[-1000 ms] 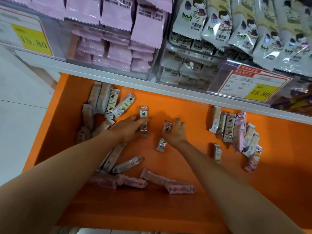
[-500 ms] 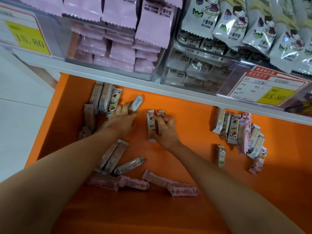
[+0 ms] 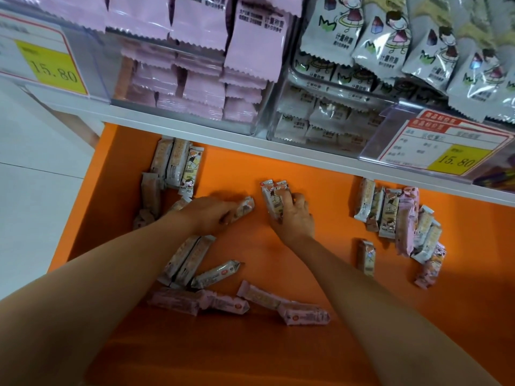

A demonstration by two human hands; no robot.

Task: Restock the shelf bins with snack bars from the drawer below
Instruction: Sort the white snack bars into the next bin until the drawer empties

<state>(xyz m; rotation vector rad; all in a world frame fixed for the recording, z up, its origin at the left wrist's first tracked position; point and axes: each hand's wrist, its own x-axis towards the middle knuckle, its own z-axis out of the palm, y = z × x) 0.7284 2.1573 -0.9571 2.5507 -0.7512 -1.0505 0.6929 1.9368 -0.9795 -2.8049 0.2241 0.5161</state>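
Both hands are down in the open orange drawer (image 3: pixel 306 344). My left hand (image 3: pixel 207 215) is closed around one white snack bar (image 3: pixel 245 206) that sticks out to the right of its fingers. My right hand (image 3: pixel 295 215) grips two white snack bars (image 3: pixel 271 197) side by side, standing on end, red corners up. Loose bars lie around: a white group at the far left (image 3: pixel 175 162), a white and pink heap at the right (image 3: pixel 401 218), pink bars near the front (image 3: pixel 303 316).
Above the drawer, a white shelf edge (image 3: pixel 195 126) carries a clear bin of pink packets (image 3: pixel 195 87) and a clear bin of white cartoon packets (image 3: pixel 328 112). Price tags reading 15.80 hang at left (image 3: pixel 53 68) and right (image 3: pixel 457 160). Pale floor lies left.
My left hand took a white bar from the left group and drew it toward the middle. My right hand gathered two bars together and now holds them upright.
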